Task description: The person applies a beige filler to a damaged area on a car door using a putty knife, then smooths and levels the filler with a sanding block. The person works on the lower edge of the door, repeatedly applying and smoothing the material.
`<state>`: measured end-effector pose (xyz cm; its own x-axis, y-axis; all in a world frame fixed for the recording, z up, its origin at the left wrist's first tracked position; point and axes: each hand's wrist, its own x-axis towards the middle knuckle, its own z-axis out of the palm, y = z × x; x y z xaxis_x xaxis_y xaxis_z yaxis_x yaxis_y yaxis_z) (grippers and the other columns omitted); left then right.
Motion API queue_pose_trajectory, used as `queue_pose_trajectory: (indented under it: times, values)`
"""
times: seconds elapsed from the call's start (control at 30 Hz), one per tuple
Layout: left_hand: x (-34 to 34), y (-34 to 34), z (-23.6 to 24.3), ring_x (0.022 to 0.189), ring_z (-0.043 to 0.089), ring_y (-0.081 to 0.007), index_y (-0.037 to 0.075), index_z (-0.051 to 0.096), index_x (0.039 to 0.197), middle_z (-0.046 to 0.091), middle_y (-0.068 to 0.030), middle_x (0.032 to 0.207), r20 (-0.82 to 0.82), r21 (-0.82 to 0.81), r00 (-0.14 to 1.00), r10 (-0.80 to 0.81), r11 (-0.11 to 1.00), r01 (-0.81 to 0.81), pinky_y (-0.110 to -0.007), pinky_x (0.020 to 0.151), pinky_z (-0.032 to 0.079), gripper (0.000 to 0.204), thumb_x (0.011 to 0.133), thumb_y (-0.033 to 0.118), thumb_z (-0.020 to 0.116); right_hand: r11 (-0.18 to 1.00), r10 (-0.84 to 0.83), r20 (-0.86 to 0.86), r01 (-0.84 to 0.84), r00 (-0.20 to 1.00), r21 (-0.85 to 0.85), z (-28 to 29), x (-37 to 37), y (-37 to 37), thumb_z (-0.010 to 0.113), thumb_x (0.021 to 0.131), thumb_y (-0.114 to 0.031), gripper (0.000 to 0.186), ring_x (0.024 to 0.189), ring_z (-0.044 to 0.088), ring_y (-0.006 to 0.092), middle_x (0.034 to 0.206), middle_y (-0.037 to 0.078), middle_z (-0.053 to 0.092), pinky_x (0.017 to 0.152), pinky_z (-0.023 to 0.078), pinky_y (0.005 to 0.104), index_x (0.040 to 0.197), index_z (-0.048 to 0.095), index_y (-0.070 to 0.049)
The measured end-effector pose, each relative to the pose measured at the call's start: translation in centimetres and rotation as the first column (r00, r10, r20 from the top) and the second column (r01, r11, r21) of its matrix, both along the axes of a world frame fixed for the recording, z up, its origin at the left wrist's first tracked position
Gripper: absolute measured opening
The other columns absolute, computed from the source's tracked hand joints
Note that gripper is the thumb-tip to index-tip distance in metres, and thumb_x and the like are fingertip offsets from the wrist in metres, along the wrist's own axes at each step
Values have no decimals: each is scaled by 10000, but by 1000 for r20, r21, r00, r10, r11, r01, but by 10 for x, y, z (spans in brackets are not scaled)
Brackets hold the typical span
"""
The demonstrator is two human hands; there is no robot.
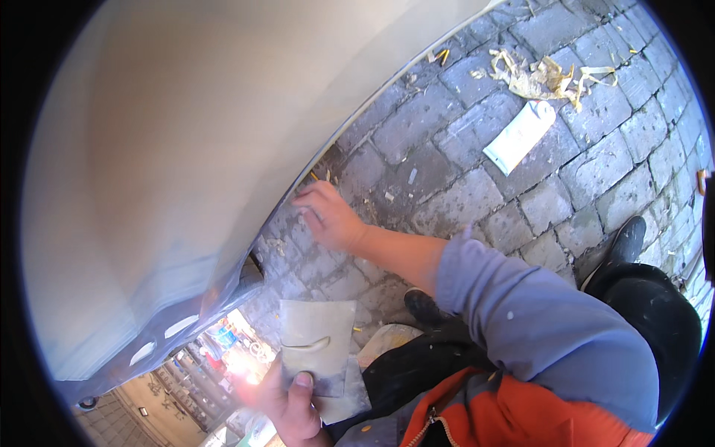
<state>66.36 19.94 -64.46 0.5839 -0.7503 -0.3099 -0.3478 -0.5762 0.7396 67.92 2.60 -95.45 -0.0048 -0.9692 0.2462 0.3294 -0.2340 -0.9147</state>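
Note:
My left hand [294, 406] grips a thin, flat grey plate [316, 316], thumb on top. Across the plate lies a curved strip of cream-coloured paste [307, 344]. A second pale sheet [350, 398] shows beneath it. My right hand [331, 216] is at the lower edge of a large, smooth beige panel [186, 134]. Its fingers are bent and drawn together at the panel's rim, slightly blurred; what they hold, if anything, cannot be made out.
A white squeeze tube [520, 138] lies on the grey paving stones [469, 201], beside crumpled yellowish tape and paper scraps [551, 78]. My dark shoes [625, 242] stand on the paving. Plastic film [175, 328] hangs along the panel's lower left, with cluttered shelves [197, 387] beyond.

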Motion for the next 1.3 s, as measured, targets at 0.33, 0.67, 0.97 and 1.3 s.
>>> queue_pose_trajectory:
  times: [0.33,0.67,0.97,1.3]
  values:
    - [-18,-29,-12,1099,653,-180,-82,649,1316,728,-134,1205,5,62,998,-56,997,56,-330,1013,478,390,956,59,591,610,-25,948,-746,317,266,26,-151,-80,623,905,-2,286,1149,683,280,1223,138,712,1052,523,470,1186,675,4]
    - [-44,-53,-20,1087,647,-159,-76,644,1313,728,-109,1189,-33,66,990,-137,988,139,-314,1000,479,347,999,59,581,809,-47,880,-500,472,311,54,-322,-161,578,915,-122,372,1137,690,315,1189,172,718,1096,497,503,1246,619,43]
    - [-78,-79,-11,1018,654,-139,-66,660,1289,734,-79,1136,-67,167,978,-199,964,208,-302,960,491,324,998,58,588,915,-196,796,-185,572,358,56,-441,-212,562,935,-86,405,1261,653,381,1433,250,599,1141,486,522,1285,598,116]
    - [-101,-84,-2,930,647,-152,-74,686,1233,741,-83,1025,44,269,981,-189,948,170,-315,862,513,380,972,178,571,986,-162,-797,136,581,-101,60,-391,-184,607,844,-60,155,776,737,352,1668,232,350,727,615,487,997,603,-30]
